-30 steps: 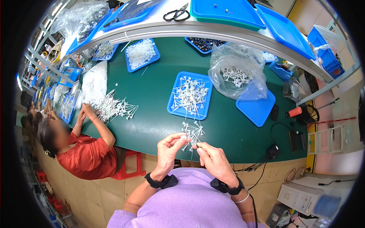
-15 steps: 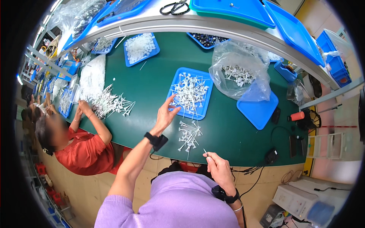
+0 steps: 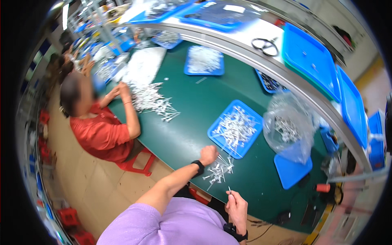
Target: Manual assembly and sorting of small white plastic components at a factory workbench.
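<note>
1. Blue tray (image 3: 256, 124): white stemmed parts (image 3: 237, 125); loose ones (image 3: 218, 172) on its near side.
2. Clear bag (image 3: 300, 141) right of tray: similar parts (image 3: 286, 129).
3. Our hands are apart, tray's near side: left hand (image 3: 209, 155) curled, contents: can't tell; right hand (image 3: 237, 205) pinching thin tool (image 3: 229, 189).

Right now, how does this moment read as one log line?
left hand: beside loose pins, grip unclear; right hand: holds thin tool; tray: heaped with more pins; bag: right of tray
</note>
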`<state>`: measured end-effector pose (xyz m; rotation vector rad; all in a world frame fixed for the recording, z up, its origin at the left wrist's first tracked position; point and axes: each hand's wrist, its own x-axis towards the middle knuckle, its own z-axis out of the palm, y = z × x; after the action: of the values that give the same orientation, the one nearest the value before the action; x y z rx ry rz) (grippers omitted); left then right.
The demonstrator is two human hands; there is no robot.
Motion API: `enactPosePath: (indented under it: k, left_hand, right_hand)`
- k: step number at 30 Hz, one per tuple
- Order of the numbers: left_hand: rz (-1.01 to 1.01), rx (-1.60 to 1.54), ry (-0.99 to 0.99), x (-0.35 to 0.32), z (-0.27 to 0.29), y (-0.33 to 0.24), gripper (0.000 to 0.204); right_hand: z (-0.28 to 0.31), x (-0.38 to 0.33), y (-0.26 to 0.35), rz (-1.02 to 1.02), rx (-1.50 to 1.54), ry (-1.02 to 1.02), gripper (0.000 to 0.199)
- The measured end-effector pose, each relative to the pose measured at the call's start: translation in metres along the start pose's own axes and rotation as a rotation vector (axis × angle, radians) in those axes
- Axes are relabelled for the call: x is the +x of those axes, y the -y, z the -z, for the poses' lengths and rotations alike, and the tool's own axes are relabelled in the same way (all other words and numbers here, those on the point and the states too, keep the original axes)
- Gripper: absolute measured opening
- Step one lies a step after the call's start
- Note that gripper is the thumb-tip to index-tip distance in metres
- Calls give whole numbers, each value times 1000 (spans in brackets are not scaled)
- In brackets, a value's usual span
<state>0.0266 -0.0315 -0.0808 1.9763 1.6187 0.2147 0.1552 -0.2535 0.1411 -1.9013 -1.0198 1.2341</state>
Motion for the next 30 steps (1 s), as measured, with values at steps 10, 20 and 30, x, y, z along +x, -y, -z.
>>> enactPosePath:
  k: [10, 20, 30]
  left_hand:
    - [2, -341, -51, -32, 52, -2, 17]
    - [-2, -1096, 263, -106, 133, -1, 21]
    - [37, -1485, 532, -144, 205, -65, 30]
  right_hand:
    - [-22, 11, 8, 148, 17, 79, 22]
    - [-28, 1, 52, 194, 125, 57, 23]
    - [-29, -3, 82, 340, 40, -51, 24]
